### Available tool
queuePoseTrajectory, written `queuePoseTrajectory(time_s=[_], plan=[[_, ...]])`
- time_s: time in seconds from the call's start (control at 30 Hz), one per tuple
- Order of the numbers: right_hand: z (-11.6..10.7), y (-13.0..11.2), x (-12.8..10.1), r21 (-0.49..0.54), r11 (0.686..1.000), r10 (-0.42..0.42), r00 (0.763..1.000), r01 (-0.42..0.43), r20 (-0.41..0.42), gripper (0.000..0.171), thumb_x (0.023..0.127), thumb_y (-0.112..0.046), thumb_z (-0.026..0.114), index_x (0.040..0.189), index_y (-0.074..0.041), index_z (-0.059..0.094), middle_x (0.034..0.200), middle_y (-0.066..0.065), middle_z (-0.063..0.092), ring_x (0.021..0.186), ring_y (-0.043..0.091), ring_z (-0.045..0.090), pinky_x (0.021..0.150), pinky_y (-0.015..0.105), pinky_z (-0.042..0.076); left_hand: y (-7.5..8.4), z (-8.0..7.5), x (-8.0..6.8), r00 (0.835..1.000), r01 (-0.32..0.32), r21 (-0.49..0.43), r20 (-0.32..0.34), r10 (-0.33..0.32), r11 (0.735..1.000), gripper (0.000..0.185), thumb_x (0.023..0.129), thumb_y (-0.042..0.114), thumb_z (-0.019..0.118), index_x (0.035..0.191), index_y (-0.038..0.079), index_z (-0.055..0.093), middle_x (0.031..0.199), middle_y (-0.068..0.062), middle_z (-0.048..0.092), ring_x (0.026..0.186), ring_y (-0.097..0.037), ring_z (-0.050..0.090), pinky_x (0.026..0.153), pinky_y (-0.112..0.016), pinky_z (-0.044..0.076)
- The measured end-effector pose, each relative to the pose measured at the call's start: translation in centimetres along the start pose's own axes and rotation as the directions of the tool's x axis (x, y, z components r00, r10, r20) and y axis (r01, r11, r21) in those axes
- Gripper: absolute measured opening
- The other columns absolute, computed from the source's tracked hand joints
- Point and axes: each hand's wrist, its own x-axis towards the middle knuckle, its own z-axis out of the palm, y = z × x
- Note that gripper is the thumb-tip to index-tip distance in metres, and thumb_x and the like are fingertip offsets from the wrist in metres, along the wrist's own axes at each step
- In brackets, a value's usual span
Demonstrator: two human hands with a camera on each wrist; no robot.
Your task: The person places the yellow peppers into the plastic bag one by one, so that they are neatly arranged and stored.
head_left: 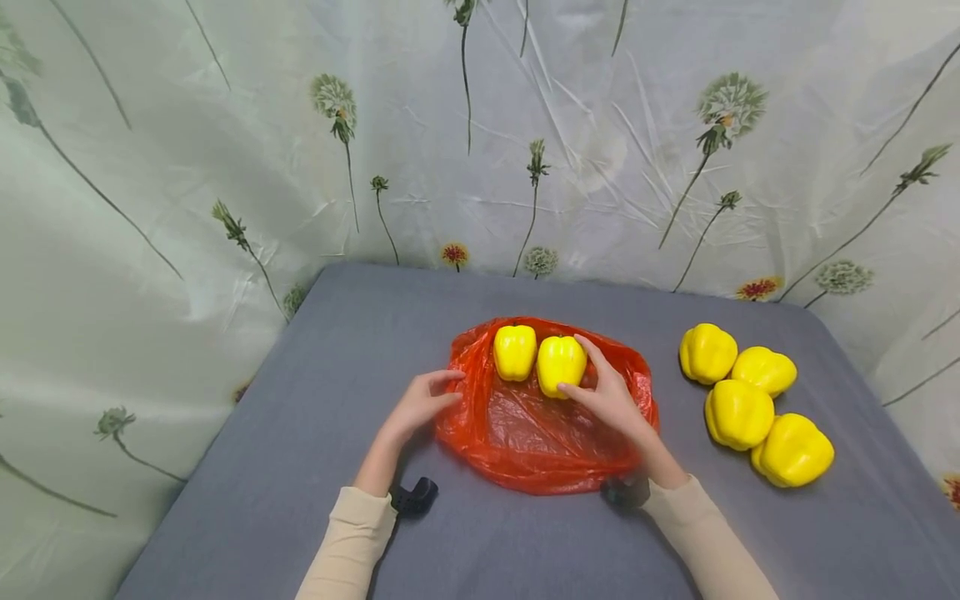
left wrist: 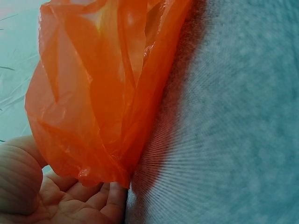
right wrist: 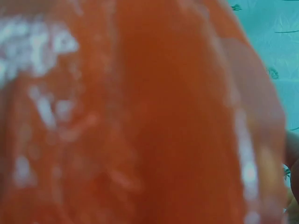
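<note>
A red plastic bag (head_left: pixel 551 475) lies spread on the table, its mouth facing up. Inside it, side by side, are a yellow bell pepper (head_left: pixel 514 353) and a second yellow bell pepper (head_left: pixel 561 363). My right hand (head_left: pixel 611 400) reaches into the bag and holds the second pepper between thumb and fingers. At the bag's left edge is my left hand (head_left: pixel 420 404), thumb and fingers apart. The left wrist view shows the bag's side (left wrist: pixel 93 107) between the left thumb and fingers, not pinched. Orange-red plastic (right wrist: pixel 163 116) fills most of the right wrist view, hiding the right hand's grip.
Several yellow bell peppers (head_left: pixel 741 414) lie in a group on the table to the right of the bag. The table has a grey cloth (head_left: pixel 300 417). A flower-printed curtain (head_left: pixel 420 125) hangs behind and beside it.
</note>
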Motion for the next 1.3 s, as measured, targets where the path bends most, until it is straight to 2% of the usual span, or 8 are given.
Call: queuePoseTrajectory(time_s=[0.03, 0.2, 0.43, 0.63, 0.8, 1.07, 1.23, 1.3], plan=[[0.0, 0.1, 0.1, 0.005, 1.0, -0.001, 1.0, 0.001, 0.002, 0.086, 0.082, -0.025, 0.071, 0.149, -0.015, 0.019, 0.149, 0.016, 0.033, 0.116, 0.036, 0.055, 0.089, 0.045, 0.053, -0.5, 0.0, 0.2, 1.0, 0.0, 0.002, -0.001, 0.0, 1.0, 0.038, 0.088, 0.007, 0.058, 0.125, -0.001, 0.056, 0.128, -0.021, 0.058, 0.12, -0.034, 0.054, 0.101, -0.046, 0.045], [0.1, 0.4, 0.4, 0.028, 0.999, -0.032, 0.999, 0.032, 0.005, 0.092, 0.078, -0.018, 0.075, 0.15, -0.014, 0.019, 0.15, 0.017, 0.03, 0.118, 0.038, 0.053, 0.087, 0.043, 0.054, -0.8, 0.0, 0.3, 1.0, 0.004, 0.008, 0.002, -0.004, 1.0, 0.039, 0.089, 0.008, 0.058, 0.126, -0.001, 0.055, 0.129, -0.021, 0.058, 0.12, -0.034, 0.054, 0.102, -0.047, 0.045], [-0.1, 0.6, 0.8, -0.015, 0.999, -0.05, 0.996, 0.049, -0.069, 0.091, 0.077, -0.017, 0.076, 0.149, -0.016, 0.021, 0.148, 0.018, 0.034, 0.105, 0.036, 0.062, 0.083, 0.042, 0.056, -0.5, 0.2, 0.5, 1.0, 0.001, -0.02, 0.007, 0.0, 1.0, 0.04, 0.088, 0.007, 0.058, 0.127, -0.002, 0.055, 0.129, -0.022, 0.057, 0.119, -0.035, 0.055, 0.101, -0.045, 0.045], [0.3, 0.6, 0.9, -0.069, 0.996, -0.064, 0.996, 0.06, -0.061, 0.092, 0.076, -0.018, 0.077, 0.149, -0.011, 0.022, 0.143, 0.019, 0.04, 0.099, 0.032, 0.062, 0.08, 0.039, 0.057, -0.4, 0.2, 0.3, 1.0, 0.01, -0.015, 0.005, -0.01, 1.0, 0.039, 0.088, 0.006, 0.058, 0.126, -0.001, 0.055, 0.128, -0.022, 0.058, 0.118, -0.035, 0.056, 0.1, -0.045, 0.046], [0.7, 0.8, 1.2, -0.074, 0.995, -0.071, 0.994, 0.066, -0.078, 0.092, 0.075, -0.017, 0.078, 0.148, -0.012, 0.023, 0.143, 0.018, 0.04, 0.098, 0.031, 0.063, 0.079, 0.039, 0.057, -0.7, 0.0, 0.4, 1.0, 0.014, -0.011, 0.007, -0.014, 1.0, 0.039, 0.089, 0.008, 0.057, 0.127, 0.0, 0.055, 0.129, -0.021, 0.058, 0.118, -0.034, 0.056, 0.099, -0.044, 0.047], [1.0, 0.9, 1.3, -0.131, 0.988, -0.097, 0.991, 0.085, -0.09, 0.089, 0.076, -0.021, 0.077, 0.148, -0.012, 0.025, 0.141, 0.017, 0.042, 0.101, 0.03, 0.058, 0.079, 0.04, 0.056, -0.4, -0.1, 0.4, 1.0, 0.018, -0.004, -0.007, -0.018, 1.0, 0.038, 0.088, 0.008, 0.057, 0.126, 0.002, 0.057, 0.127, -0.019, 0.059, 0.116, -0.032, 0.057, 0.098, -0.043, 0.049], [1.0, 0.9, 1.1, -0.173, 0.983, -0.081, 0.992, 0.064, -0.092, 0.089, 0.077, -0.023, 0.076, 0.148, -0.011, 0.024, 0.145, 0.018, 0.039, 0.114, 0.033, 0.051, 0.089, 0.048, 0.051, -0.3, 0.0, 0.4, 1.0, 0.03, 0.001, -0.007, -0.03, 1.0, 0.038, 0.088, 0.008, 0.057, 0.126, 0.002, 0.057, 0.127, -0.019, 0.06, 0.116, -0.032, 0.057, 0.098, -0.044, 0.048], [1.0, 0.9, 1.1, -0.176, 0.983, -0.078, 0.993, 0.061, -0.093, 0.089, 0.077, -0.023, 0.076, 0.148, -0.01, 0.023, 0.145, 0.019, 0.039, 0.114, 0.033, 0.049, 0.09, 0.048, 0.049, -0.4, 0.0, 0.4, 1.0, 0.027, 0.005, -0.005, -0.027, 1.0, 0.038, 0.088, 0.008, 0.057, 0.126, 0.002, 0.057, 0.127, -0.019, 0.059, 0.116, -0.032, 0.057, 0.098, -0.043, 0.048]])
